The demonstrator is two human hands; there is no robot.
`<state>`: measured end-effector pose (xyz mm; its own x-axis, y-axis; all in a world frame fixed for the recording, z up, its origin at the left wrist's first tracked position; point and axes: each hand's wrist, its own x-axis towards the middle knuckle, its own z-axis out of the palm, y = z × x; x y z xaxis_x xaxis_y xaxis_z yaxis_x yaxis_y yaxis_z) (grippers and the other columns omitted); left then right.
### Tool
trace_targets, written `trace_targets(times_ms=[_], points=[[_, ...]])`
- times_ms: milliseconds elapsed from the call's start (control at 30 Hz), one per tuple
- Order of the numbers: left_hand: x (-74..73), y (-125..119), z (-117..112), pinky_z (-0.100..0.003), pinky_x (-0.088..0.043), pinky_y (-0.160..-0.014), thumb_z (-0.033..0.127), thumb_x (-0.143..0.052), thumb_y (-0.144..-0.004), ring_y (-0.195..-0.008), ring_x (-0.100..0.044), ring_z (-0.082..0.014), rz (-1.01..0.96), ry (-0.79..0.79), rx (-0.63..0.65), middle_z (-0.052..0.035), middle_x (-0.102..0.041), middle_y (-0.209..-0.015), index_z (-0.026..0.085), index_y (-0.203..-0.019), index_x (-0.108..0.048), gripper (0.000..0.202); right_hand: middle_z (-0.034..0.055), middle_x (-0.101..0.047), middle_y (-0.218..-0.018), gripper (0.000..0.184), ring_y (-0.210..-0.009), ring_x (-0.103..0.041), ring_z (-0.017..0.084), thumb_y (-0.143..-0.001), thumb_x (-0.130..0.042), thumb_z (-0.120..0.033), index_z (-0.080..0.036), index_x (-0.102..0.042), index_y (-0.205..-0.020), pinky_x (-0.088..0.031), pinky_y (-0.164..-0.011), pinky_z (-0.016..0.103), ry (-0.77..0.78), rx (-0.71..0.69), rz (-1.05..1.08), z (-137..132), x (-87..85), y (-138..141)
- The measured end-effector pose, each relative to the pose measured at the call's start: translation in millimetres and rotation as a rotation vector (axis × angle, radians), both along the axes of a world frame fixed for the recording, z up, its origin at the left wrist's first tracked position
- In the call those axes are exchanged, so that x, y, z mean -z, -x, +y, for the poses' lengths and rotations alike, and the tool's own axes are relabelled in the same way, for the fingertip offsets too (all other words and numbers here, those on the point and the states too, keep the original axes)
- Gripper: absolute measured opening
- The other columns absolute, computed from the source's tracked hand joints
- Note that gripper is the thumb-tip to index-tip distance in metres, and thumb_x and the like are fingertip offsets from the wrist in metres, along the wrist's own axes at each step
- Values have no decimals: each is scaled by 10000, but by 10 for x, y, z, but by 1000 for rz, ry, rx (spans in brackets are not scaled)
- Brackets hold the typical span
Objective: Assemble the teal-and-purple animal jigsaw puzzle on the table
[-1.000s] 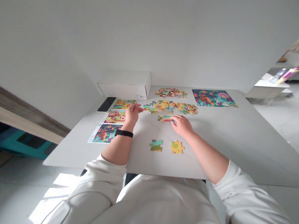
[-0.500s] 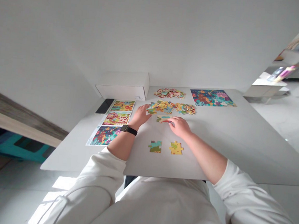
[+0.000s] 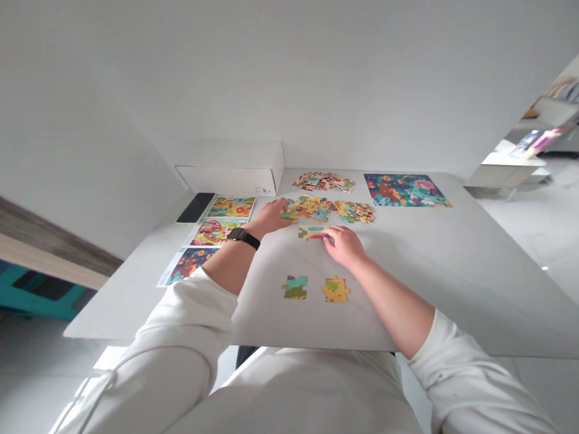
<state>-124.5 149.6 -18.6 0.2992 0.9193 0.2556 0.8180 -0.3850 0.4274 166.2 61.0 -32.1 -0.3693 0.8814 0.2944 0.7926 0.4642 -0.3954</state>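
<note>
My left hand [image 3: 270,217], with a dark watch on its wrist, rests at the left edge of a heap of yellow and orange puzzle pieces [image 3: 315,207]. Its fingers are stretched out over the pieces there, and nothing is plainly gripped. My right hand [image 3: 344,245] has its fingers curled together at the right end of a pale, light-patterned puzzle piece [image 3: 306,232] lying in front of the heap. Closer to me lie two separate pieces: a teal and green puzzle piece [image 3: 295,288] and a yellow puzzle piece [image 3: 336,289].
Behind the heap lies a second, reddish pile of pieces [image 3: 323,181]. A dark blue picture sheet [image 3: 404,189] is at the back right. On the left are a white box [image 3: 229,179], a phone [image 3: 196,208] and a sheet with several printed pictures [image 3: 230,207].
The view has shifted slightly, so the things on the table appear a little further left. Both hands stay at about the same places by the pieces.
</note>
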Motion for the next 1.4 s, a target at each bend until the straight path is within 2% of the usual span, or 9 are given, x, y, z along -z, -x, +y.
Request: trace_targets(times_ms=[167,267,367,500,600,767,1067,1233,1400], points=[[-163,-169,-429,-378,-579,-998,306,-821,-840,-1136,-738,-260,-131,-139,95,-114,-759,-1269,224,-1413,-587,624,83,-829,-1233,278,-1172,-757,257,-1002,-633,-230,-247,-776,-1241,-567,-1099,421,50,57,282,63,-19,-34],[-337,-356,-801,-382,-558,-1075,314,-810,-883,-1231,-712,-267,-136,-191,223,-131,-725,-1354,209,-1478,-552,657,63,-837,-1060,263,-978,-786,238,-1025,-646,-433,-253,-747,-1187,-620,-923,386,201,54,563,90,-89,-38],[-481,-522,-1147,-408,-525,-1161,274,-788,-916,-1325,-671,-288,-129,-214,307,-143,-686,-1432,211,-1520,-533,659,31,-795,-900,413,-753,-741,191,-980,-653,-656,-253,-712,-1050,-582,-691,305,375,-77,776,25,-183,-10],[-441,-612,-1413,-433,-514,-1203,332,-788,-943,-1397,-629,-302,-235,-182,320,-154,-632,-1502,233,-1524,-537,640,-18,-689,-721,466,-614,-637,151,-889,-734,-707,-251,-641,-866,-509,-587,269,405,-137,871,-204,-251,19],[-242,-601,-1424,-410,-569,-1121,505,-784,-958,-1273,-696,-263,-503,-40,262,-161,-662,-1446,234,-1458,-579,605,-17,-696,-726,467,-637,-646,159,-886,-733,-710,-251,-648,-873,-548,-638,291,380,-129,862,-357,-255,1],[-9,-552,-1329,-350,-597,-852,705,-756,-912,-896,-729,-200,-779,272,215,-103,-773,-995,174,-1074,-710,558,20,-767,-808,497,-701,-699,186,-854,-760,-730,-246,-649,-864,-599,-740,338,369,-116,835,-407,-264,-42],[-101,-565,-1372,-304,-526,-723,685,-756,-882,-708,-641,-153,-769,349,139,-63,-759,-788,185,-795,-701,511,46,-793,-862,389,-771,-732,220,-958,-662,-626,-239,-700,-957,-621,-811,384,325,-72,691,-380,-215,-76],[-107,-563,-1376,-303,-517,-706,635,-763,-886,-693,-630,-150,-786,344,90,-65,-760,-781,187,-771,-692,468,132,-721,-1399,468,-1224,-697,295,-975,-699,-474,-248,-669,-1384,-601,-994,431,8,-117,404,-455,-293,-131],[-128,-560,-1397,-309,-541,-741,636,-763,-882,-701,-635,-147,-824,365,106,-70,-755,-782,180,-769,-685,477,122,-670,-1455,338,-1424,-580,326,-982,-722,-326,-266,-731,-1314,-452,-1247,507,-131,-257,138,-507,-360,-141]])
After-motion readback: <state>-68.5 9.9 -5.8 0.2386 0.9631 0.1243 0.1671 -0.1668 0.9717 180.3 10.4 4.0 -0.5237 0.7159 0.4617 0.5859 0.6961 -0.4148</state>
